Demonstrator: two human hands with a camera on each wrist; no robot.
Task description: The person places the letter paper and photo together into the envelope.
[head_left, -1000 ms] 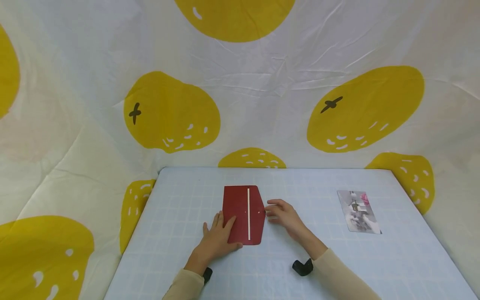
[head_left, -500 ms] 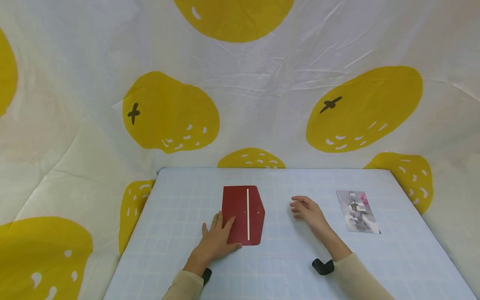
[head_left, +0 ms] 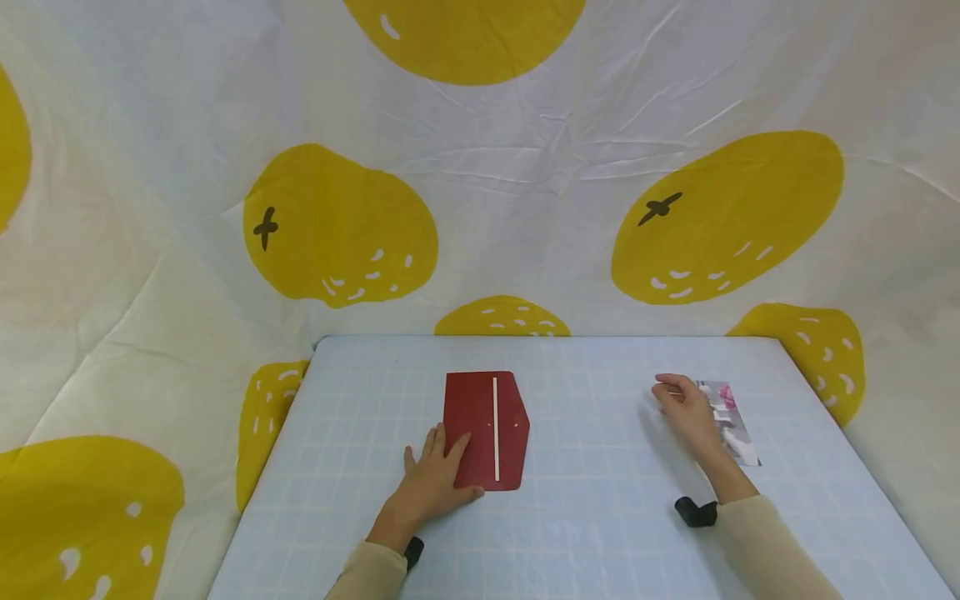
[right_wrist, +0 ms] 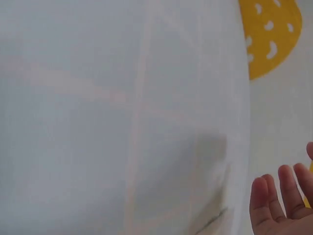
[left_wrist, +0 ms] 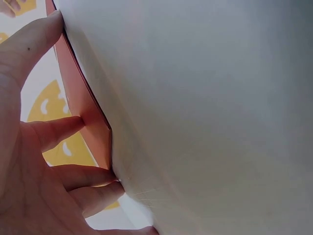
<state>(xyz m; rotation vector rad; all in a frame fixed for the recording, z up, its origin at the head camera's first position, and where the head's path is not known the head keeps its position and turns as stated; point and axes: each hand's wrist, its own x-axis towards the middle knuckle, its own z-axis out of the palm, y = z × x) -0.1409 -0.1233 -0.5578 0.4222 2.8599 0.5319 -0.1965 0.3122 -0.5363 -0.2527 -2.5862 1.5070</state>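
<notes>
Left hand [head_left: 435, 483] lies flat, pinning the red envelope [head_left: 486, 429] to the counter [head_left: 600, 500]; right of it, the right hand [head_left: 686, 412] (fingers relaxed, grasping nothing) hovers over the photo card [head_left: 738, 437].

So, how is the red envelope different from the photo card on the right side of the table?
The red envelope is one plain colour with a pale strip down it; the photo card is printed in grey, white and pink. The envelope looks larger than the card. The left hand rests flat on the envelope, while the right hand is over the card's near edge. Both lie flat on the table.
</notes>
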